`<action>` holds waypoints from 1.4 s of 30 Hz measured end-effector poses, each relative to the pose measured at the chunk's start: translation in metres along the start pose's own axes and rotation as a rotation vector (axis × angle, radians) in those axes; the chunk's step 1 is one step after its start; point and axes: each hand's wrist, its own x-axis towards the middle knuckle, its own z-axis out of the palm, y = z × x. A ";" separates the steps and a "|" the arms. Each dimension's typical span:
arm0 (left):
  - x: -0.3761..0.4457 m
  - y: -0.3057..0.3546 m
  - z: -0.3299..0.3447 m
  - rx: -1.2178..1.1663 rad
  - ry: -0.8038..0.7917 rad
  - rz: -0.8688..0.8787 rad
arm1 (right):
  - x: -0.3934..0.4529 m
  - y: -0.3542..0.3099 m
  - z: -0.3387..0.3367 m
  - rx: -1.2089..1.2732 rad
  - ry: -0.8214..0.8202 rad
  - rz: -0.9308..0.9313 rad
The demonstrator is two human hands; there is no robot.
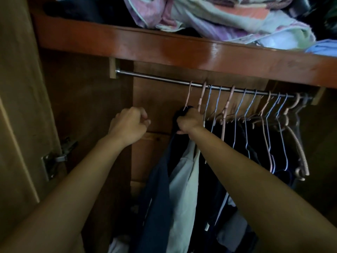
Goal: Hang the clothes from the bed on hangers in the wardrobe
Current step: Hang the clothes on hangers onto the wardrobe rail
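Inside the wardrobe a metal rail (155,77) runs under a red-brown shelf. A pink hanger (188,95) hooks over the rail, carrying a dark navy garment (160,189) with a pale lining. My right hand (189,122) grips the top of that garment just under the hanger's hook. My left hand (130,125) hovers to the left of it, fingers curled, holding nothing. To the right, several pink and blue wire hangers (255,106) hang on the rail, some with dark clothes.
The red-brown shelf edge (164,48) sits just above the rail, piled with folded blankets (209,17). The open wardrobe door (20,106) and its hinge (54,161) stand on the left. The rail's left stretch holds no hangers.
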 end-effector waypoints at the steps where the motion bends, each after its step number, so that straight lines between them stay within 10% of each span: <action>1: 0.001 0.004 -0.001 -0.007 -0.017 0.001 | 0.000 0.001 -0.006 -0.155 0.009 -0.071; 7: 0.009 0.028 -0.002 0.023 -0.110 0.039 | -0.005 0.001 -0.040 -0.668 0.013 -0.277; 25: 0.011 0.096 0.027 -0.145 -0.218 0.279 | -0.057 0.047 -0.138 -0.772 -0.202 -0.402; 42: -0.092 0.182 0.079 -0.038 -0.773 0.705 | -0.236 0.108 -0.228 -0.904 -0.035 0.140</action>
